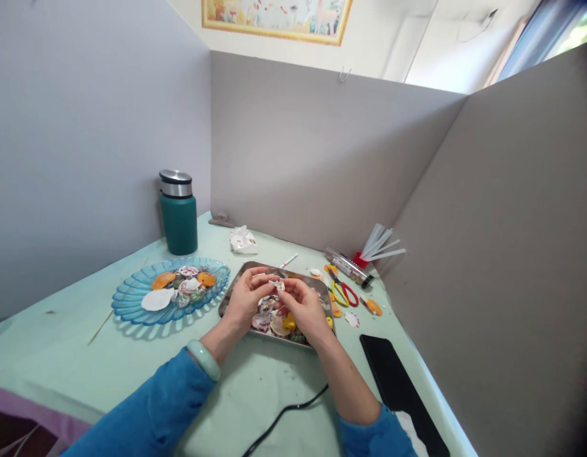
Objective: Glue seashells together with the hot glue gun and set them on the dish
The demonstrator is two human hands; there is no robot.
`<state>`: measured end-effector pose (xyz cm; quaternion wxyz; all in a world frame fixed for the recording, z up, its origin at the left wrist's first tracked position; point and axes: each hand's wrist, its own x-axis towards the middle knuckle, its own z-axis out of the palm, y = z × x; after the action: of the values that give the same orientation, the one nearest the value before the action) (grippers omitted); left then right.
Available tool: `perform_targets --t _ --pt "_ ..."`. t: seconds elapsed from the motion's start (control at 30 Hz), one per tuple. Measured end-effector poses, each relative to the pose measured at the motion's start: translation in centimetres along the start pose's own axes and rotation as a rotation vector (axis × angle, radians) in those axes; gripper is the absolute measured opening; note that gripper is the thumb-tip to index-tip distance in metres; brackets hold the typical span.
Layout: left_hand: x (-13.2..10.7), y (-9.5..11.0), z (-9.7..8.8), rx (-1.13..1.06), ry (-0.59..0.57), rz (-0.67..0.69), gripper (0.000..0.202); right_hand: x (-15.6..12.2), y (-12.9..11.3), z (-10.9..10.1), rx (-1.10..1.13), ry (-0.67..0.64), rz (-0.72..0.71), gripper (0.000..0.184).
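Above a metal tray (278, 338), my left hand (248, 295) and my right hand (303, 308) meet fingertip to fingertip. Between them they pinch a small whitish shell (277, 285), partly covered by the fingers. Several shells (262, 322) lie in the tray below, white, purplish and speckled, with some yellow pieces (289, 322) among them. To the left, a blue scalloped plate (126, 295) holds orange, white and speckled shells (189, 285).
A green bottle (179, 222) stands behind the plate. Scissors (343, 293), loose orange shells (374, 307), a clear tube (349, 268) and glue sticks (379, 244) lie at the right. A black flat object (398, 387) and a black cord (286, 411) are nearer me. Grey partitions (322, 146) enclose the table.
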<state>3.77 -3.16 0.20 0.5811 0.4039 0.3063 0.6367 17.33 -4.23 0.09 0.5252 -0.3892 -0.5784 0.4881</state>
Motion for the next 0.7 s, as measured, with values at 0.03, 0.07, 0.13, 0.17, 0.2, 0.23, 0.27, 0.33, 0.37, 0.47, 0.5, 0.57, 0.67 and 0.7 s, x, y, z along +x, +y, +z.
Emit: perform_targets --t 0.03,0.07,0.13,0.17,0.2,0.23,0.27,0.33,0.37,0.47,0.5,0.57,0.67,0.7 --pt "-0.02 0.02 0.01 0.005 0.002 -0.002 0.045 0.02 0.05 0.0 -0.002 0.004 0.0 0.026" --pt "-0.04 0.04 0.02 0.009 0.002 -0.005 0.045 0.03 0.12 0.0 -0.006 0.01 -0.002 0.025" --pt "-0.08 0.06 0.04 0.014 -0.001 -0.003 0.044 0.04 0.25 0.01 -0.03 0.024 -0.01 0.023" --pt "-0.09 0.06 0.05 0.016 -0.004 0.002 0.044 0.03 0.3 0.01 -0.052 0.034 -0.018 0.021" --pt "-0.1 0.04 0.06 0.019 -0.007 0.006 0.044 0.03 0.34 0.0 -0.079 0.047 -0.03 0.02" --pt "-0.1 0.03 0.07 0.024 -0.011 0.011 0.044 0.03 0.37 0.0 -0.108 0.062 -0.047 0.019" --pt "-0.1 0.01 0.08 0.031 -0.012 0.016 0.044 0.03 0.38 0.0 -0.136 0.082 -0.067 0.018" --pt "-0.11 -0.01 0.1 0.047 -0.011 0.016 0.044 0.03 0.39 0.03 -0.19 0.121 -0.109 0.017" --pt "-0.12 -0.01 0.11 0.051 -0.013 0.011 0.045 0.03 0.39 0.06 -0.218 0.139 -0.129 0.016" --pt "-0.17 0.05 0.13 0.057 -0.028 -0.001 0.045 -0.02 0.41 0.19 -0.31 0.189 -0.179 0.016" --pt "-0.19 0.08 0.13 0.06 -0.034 -0.001 0.045 -0.05 0.42 0.24 -0.337 0.203 -0.195 0.016" --pt "-0.22 0.14 0.13 0.068 -0.041 0.002 0.045 -0.11 0.47 0.29 -0.377 0.223 -0.222 0.016" --pt "-0.24 0.16 0.12 0.069 -0.04 0.005 0.046 -0.17 0.55 0.32 -0.407 0.224 -0.253 0.016" --pt "-0.24 0.15 0.11 0.068 -0.038 0.004 0.046 -0.17 0.58 0.32 -0.411 0.219 -0.259 0.016"
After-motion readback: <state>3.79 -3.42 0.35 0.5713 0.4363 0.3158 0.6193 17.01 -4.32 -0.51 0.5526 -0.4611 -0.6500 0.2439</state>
